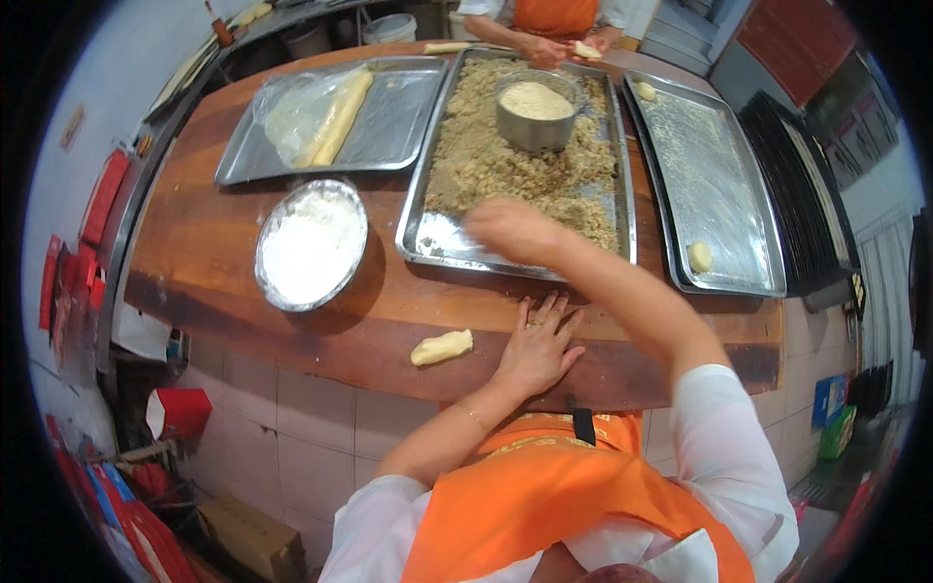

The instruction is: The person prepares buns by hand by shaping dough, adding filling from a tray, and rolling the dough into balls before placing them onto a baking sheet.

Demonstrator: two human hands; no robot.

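My left hand (540, 348) lies flat on the wooden table near its front edge, fingers spread, holding nothing. Just left of it rests a short piece of pale dough (442, 348). My right hand (509, 231) is over the near edge of a large metal tray (457, 250). It looks curled, but motion smears the fingers, so what they hold, if anything, is hidden. Brown crumbly filling (478, 136) covers most of that tray. A round metal pot (536, 133) of pale grains stands in the filling.
A bowl of white flour (311, 245) stands left of the filling tray. Behind it, another tray (394, 121) carries a dough roll (337, 119) partly under plastic. The right-hand tray (714, 185) holds two dough balls. Across the table, a co-worker's hands (564, 51) hold dough.
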